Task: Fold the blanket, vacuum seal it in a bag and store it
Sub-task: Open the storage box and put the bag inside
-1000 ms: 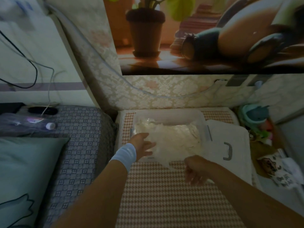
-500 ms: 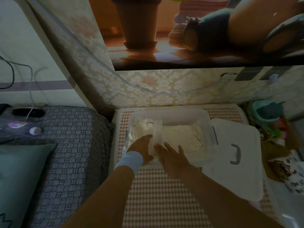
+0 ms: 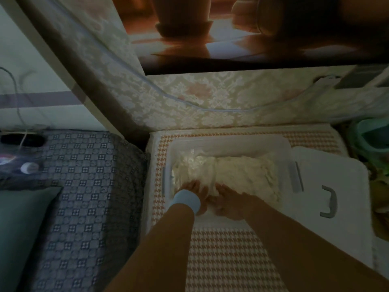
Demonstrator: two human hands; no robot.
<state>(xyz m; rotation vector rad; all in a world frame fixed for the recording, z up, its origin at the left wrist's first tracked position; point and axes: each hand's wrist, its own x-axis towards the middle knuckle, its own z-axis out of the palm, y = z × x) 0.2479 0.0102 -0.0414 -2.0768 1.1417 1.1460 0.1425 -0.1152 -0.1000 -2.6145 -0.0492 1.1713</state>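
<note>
The white blanket, sealed in a crinkled clear bag (image 3: 244, 173), lies inside a clear plastic storage box (image 3: 231, 142) on a houndstooth mat (image 3: 227, 260). My left hand (image 3: 194, 189), with a light blue wristband, presses on the near left part of the bag. Right beside it, my right hand (image 3: 229, 201) pushes the bag's near edge down inside the box wall. The fingertips of both hands are partly buried in the bag.
The box's white lid (image 3: 336, 175) with a grey handle lies flat just right of the box. A bed with a checked grey cover (image 3: 84, 186) and a teal pillow (image 3: 21, 228) is at the left. Green toys (image 3: 370, 138) crowd the far right. A patterned wall stands behind.
The bag hung over the box's near edge, held by both hands; now it lies down inside the box. Both hands have come together on its near edge, and the view has tilted down.
</note>
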